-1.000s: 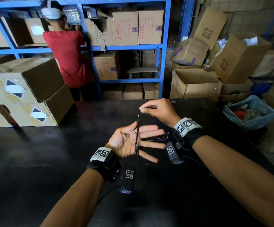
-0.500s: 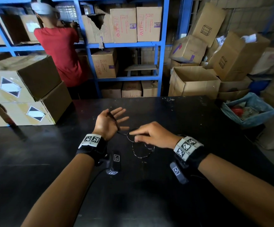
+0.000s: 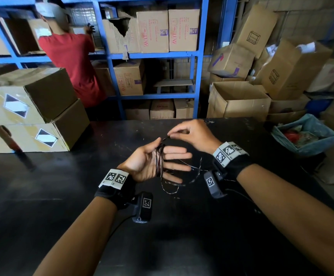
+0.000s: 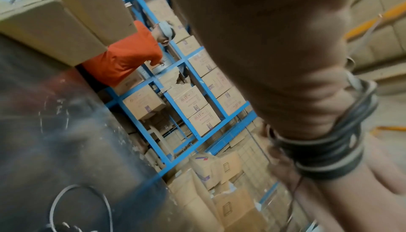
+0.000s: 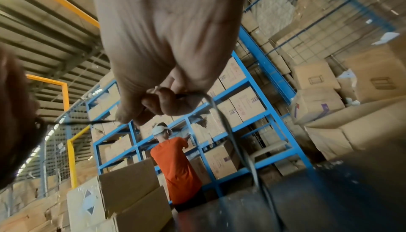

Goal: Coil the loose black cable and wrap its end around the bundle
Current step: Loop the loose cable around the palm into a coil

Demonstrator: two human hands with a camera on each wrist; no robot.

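Note:
The thin black cable [image 3: 159, 159] is wound in several turns across my left hand [image 3: 142, 164], which is held palm up with straight, spread fingers above the black table [image 3: 52, 196]. In the left wrist view the same turns [image 4: 329, 148] band the hand. My right hand [image 3: 192, 136] is just beyond the left fingertips and pinches the cable between thumb and forefinger, as the right wrist view shows [image 5: 175, 96]. The loose rest of the cable [image 3: 172, 186] hangs below the left fingers in loops, and one loop [image 4: 81, 206] lies on the table.
Two stacked cardboard boxes [image 3: 32, 108] stand on the table's left. Behind the table are blue shelving [image 3: 200, 56] full of boxes, a person in a red shirt [image 3: 72, 62] facing it, open boxes [image 3: 239, 100], and a blue-lined bin [image 3: 305, 136] at the right.
My right hand has risen from the loose loops near the table to above the left fingertips, carrying the cable up. The left hand has shifted right, and more cable crosses it.

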